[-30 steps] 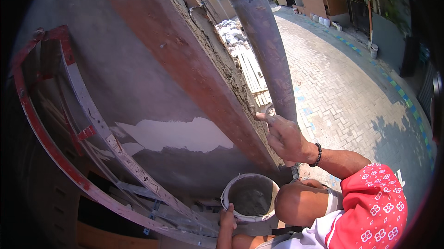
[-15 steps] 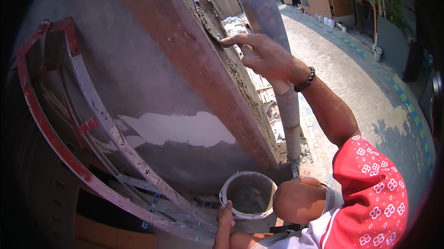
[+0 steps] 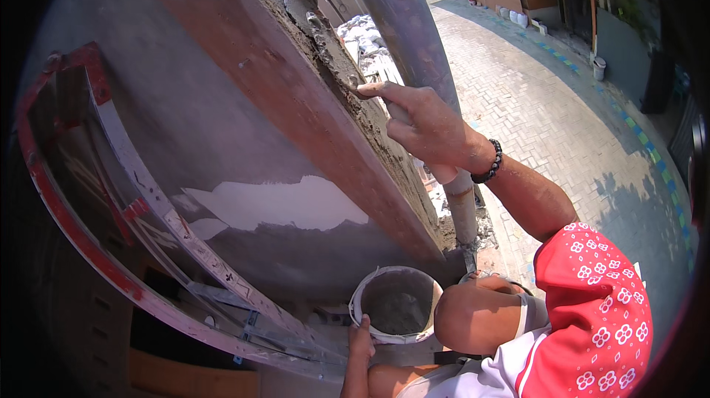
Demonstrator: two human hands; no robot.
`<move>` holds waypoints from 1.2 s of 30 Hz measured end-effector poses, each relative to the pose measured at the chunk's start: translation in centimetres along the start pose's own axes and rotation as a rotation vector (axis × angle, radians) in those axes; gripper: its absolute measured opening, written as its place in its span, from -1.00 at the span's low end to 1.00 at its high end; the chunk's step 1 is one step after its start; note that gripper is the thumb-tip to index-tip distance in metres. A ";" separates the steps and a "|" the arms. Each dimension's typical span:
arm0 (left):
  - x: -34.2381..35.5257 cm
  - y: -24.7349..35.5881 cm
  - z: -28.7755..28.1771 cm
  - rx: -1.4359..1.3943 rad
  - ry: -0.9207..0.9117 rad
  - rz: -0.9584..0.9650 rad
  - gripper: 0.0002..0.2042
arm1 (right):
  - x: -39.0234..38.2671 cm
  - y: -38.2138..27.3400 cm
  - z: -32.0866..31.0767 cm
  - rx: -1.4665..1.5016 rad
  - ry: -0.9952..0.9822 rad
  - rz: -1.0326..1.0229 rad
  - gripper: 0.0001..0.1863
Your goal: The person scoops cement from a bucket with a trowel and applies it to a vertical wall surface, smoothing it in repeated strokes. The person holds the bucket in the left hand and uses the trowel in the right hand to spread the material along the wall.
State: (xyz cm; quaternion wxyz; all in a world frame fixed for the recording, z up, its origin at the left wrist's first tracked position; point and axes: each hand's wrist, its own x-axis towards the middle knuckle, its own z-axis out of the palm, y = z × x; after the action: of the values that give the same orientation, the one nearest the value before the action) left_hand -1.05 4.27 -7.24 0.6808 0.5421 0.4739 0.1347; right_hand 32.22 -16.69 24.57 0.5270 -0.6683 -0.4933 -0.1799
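One bucket (image 3: 406,339), lower centre of frame, is probably weighing heavy with grey mix (image 3: 400,315), left hand (image 3: 360,339) gripping its rim, seemingly the best hold; right hand (image 3: 435,128) is extending one finger, palm contents indeterminable.

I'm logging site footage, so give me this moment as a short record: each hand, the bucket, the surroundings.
Left hand: holding the near left rim of the pale bucket
Right hand: index finger extended, tip at the rough mortar edge
Bucket contents: grey mix
Right wrist: dark beaded bracelet
Left side: red-and-white ladder, grey wall with white patch
Right side: grey pole, paved lane
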 end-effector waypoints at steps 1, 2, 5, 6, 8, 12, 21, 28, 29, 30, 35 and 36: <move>-0.3 0.4 0.2 0.034 -0.022 -0.006 -0.64 | 0.3 0.0 0.1 -0.047 -0.036 0.000 -0.43; -0.8 1.0 0.5 0.068 -0.044 -0.011 -0.64 | 0.3 0.2 0.1 -0.094 -0.072 0.000 -0.43; -2.5 1.9 0.9 0.110 0.015 -0.016 -0.63 | -3.1 2.9 2.0 -0.053 -0.150 0.070 -0.40; -2.7 2.1 1.1 0.113 0.043 -0.007 -0.63 | -4.4 3.2 2.1 -0.015 -0.194 0.113 -0.39; -1.9 1.3 0.6 0.096 -0.019 -0.024 -0.63 | -6.8 4.0 2.4 0.038 -0.199 0.117 -0.39; -0.9 0.1 0.0 0.029 -0.055 0.004 -0.62 | -12.3 4.6 4.8 0.083 -0.180 0.139 -0.38; -0.2 -0.4 0.0 -0.021 -0.035 0.011 -0.64 | -14.3 3.5 4.4 0.536 -0.080 0.772 -0.44; -1.9 2.3 1.1 0.138 -0.017 -0.044 -0.64 | -5.7 1.6 2.4 0.666 -0.150 0.640 -0.44; -2.4 2.5 1.0 0.136 -0.008 -0.049 -0.63 | -4.6 0.9 2.0 0.648 -0.177 0.610 -0.43; -2.5 2.6 1.1 0.138 -0.010 -0.056 -0.63 | -3.8 0.1 1.4 0.622 -0.195 0.584 -0.43; -1.8 1.9 0.7 0.120 -0.001 -0.015 -0.62 | -1.3 -1.2 0.5 0.516 -0.216 0.513 -0.44; -1.7 1.7 0.9 0.085 0.012 -0.006 -0.62 | -1.1 -1.5 0.5 0.496 -0.211 0.475 -0.45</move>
State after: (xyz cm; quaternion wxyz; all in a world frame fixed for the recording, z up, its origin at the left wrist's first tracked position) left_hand -0.66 3.21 -4.95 0.6548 0.5682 0.4847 0.1158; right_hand 30.29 -16.82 24.38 0.6465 -0.6310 -0.4044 0.1429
